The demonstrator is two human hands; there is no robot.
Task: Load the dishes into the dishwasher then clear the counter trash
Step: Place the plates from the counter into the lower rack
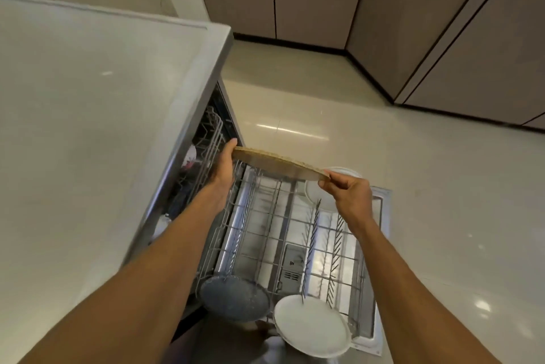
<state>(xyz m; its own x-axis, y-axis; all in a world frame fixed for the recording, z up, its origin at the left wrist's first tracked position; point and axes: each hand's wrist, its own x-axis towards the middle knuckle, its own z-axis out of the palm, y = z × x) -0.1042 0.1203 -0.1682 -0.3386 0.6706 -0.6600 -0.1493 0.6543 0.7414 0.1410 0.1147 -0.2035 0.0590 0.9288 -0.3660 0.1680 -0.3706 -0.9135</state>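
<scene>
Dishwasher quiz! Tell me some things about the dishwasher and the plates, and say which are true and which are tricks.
1. The dishwasher is open, with its lower rack pulled out. True.
2. The left hand and the right hand both hold the tan plate by its edges. True.
3. The tan plate already stands between the rack's prongs. False: it is held in the air above the rack.
4. A dark grey plate stands in the rack beside a white plate. True.
5. The rack is packed full of dishes. False: only those two plates and a second white plate show in it, and most of its slots are bare.
</scene>
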